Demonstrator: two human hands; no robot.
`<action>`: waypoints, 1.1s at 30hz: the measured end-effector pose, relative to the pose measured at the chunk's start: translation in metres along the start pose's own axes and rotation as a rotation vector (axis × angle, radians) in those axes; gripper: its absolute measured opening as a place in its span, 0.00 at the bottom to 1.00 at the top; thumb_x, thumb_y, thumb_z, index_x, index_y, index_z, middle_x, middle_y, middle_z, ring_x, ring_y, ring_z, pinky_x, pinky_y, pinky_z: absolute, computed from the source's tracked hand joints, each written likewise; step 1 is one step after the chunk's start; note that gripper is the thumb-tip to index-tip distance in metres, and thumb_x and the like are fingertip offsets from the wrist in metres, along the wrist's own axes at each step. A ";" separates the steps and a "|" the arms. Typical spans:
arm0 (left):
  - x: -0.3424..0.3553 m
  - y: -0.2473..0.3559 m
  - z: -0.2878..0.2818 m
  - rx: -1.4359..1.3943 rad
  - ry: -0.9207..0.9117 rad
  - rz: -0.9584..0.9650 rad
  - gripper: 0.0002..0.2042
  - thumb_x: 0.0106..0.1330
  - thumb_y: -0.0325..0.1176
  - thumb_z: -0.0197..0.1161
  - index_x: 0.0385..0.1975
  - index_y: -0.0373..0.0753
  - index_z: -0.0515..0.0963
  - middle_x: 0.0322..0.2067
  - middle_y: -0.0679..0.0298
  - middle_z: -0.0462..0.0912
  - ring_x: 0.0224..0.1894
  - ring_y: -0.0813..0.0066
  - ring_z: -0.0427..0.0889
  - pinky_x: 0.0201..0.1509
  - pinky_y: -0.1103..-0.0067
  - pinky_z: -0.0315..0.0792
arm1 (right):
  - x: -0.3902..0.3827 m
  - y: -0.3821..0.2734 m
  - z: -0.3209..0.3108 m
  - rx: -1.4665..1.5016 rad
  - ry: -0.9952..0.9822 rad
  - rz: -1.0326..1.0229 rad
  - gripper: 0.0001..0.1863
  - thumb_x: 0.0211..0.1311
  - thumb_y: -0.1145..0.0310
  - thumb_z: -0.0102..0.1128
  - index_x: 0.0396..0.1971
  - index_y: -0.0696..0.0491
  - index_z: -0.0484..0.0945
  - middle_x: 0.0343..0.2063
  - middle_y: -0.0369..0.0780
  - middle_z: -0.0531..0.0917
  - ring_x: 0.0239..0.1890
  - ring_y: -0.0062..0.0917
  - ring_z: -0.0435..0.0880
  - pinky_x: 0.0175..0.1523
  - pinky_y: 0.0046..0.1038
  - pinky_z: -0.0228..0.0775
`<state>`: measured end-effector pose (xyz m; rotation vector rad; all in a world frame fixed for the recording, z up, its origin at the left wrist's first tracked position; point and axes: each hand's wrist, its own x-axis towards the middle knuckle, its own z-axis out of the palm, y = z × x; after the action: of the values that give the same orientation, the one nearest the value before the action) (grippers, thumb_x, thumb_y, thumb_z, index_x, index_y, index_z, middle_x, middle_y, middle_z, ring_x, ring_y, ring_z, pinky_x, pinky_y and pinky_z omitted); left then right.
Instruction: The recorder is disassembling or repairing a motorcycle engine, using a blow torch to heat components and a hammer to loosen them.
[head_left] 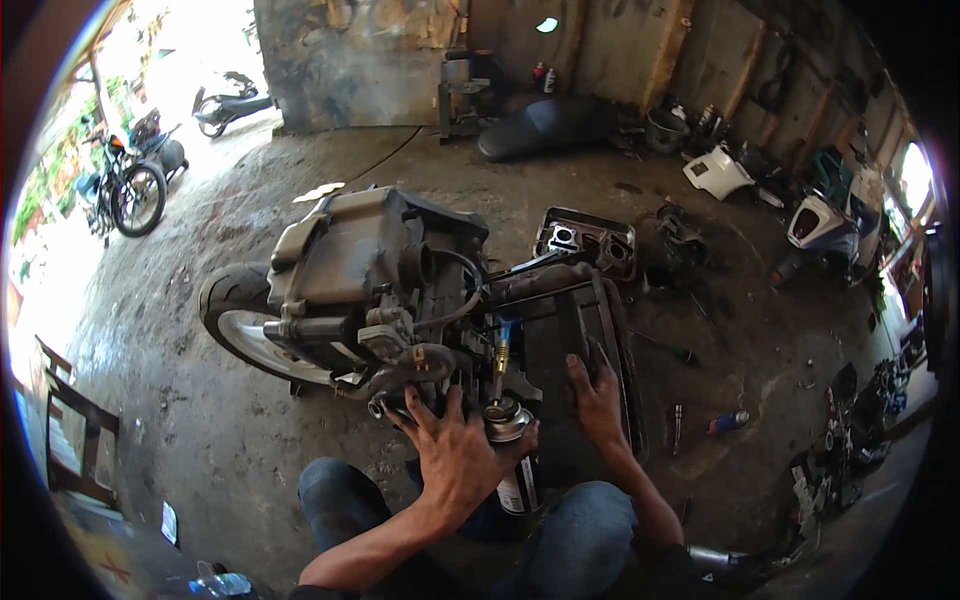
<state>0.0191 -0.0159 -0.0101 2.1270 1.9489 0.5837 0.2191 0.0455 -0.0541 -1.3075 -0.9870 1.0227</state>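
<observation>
My left hand (452,435) is open, fingers spread beside a curved metal pipe (430,362) on a scooter engine (385,335). Its thumb reaches across a gas can (510,428), whose lower body shows below the hand. A torch head (500,370) with a brass neck and blue upper part stands on the can. To the right, my right hand (597,402) has its fingers stretched out at the end of a dark flat bar (572,325); whether they touch it, I cannot make out. My knees flank the can.
A rear wheel (235,300) sits left of the engine under a bulky brown box (345,245). A tray with metal parts (612,255) lies beyond. Right on the floor are a blue spray can (728,422), a slim metal tool (678,428) and scattered parts (830,470).
</observation>
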 end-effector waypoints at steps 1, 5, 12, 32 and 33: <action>-0.002 -0.003 -0.002 -0.026 0.031 -0.026 0.37 0.54 0.69 0.65 0.47 0.37 0.85 0.63 0.42 0.67 0.69 0.20 0.39 0.67 0.29 0.34 | 0.001 -0.004 0.003 -0.047 -0.073 -0.052 0.18 0.70 0.57 0.62 0.50 0.56 0.77 0.25 0.27 0.74 0.20 0.07 0.69 0.20 0.15 0.57; -0.003 0.006 -0.003 0.065 -0.019 0.007 0.36 0.54 0.68 0.65 0.48 0.39 0.85 0.63 0.42 0.67 0.68 0.19 0.41 0.67 0.29 0.35 | 0.003 0.007 -0.013 0.102 -0.027 0.152 0.23 0.71 0.58 0.62 0.56 0.58 0.75 0.26 0.28 0.75 0.23 0.07 0.68 0.24 0.15 0.59; -0.003 0.000 -0.001 0.040 0.057 0.036 0.39 0.55 0.68 0.64 0.48 0.33 0.83 0.60 0.46 0.70 0.67 0.21 0.45 0.65 0.28 0.37 | -0.014 -0.004 -0.015 0.114 0.010 0.090 0.15 0.73 0.57 0.57 0.41 0.55 0.74 0.24 0.31 0.73 0.21 0.12 0.71 0.23 0.18 0.61; 0.000 0.010 -0.001 0.008 0.046 0.007 0.33 0.53 0.67 0.67 0.45 0.42 0.86 0.62 0.42 0.68 0.67 0.18 0.42 0.64 0.26 0.33 | -0.004 0.055 -0.006 0.072 0.164 -0.079 0.23 0.71 0.42 0.55 0.42 0.49 0.71 0.23 0.27 0.68 0.20 0.09 0.66 0.18 0.18 0.54; 0.000 0.011 -0.001 0.006 0.046 0.008 0.33 0.53 0.67 0.67 0.45 0.42 0.86 0.62 0.42 0.68 0.67 0.18 0.42 0.64 0.26 0.33 | -0.001 0.059 -0.009 0.042 0.126 -0.021 0.25 0.71 0.42 0.56 0.44 0.52 0.72 0.23 0.27 0.67 0.21 0.08 0.66 0.19 0.18 0.56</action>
<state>0.0283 -0.0170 -0.0046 2.1442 1.9700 0.6345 0.2261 0.0426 -0.1137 -1.3073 -0.8782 0.9288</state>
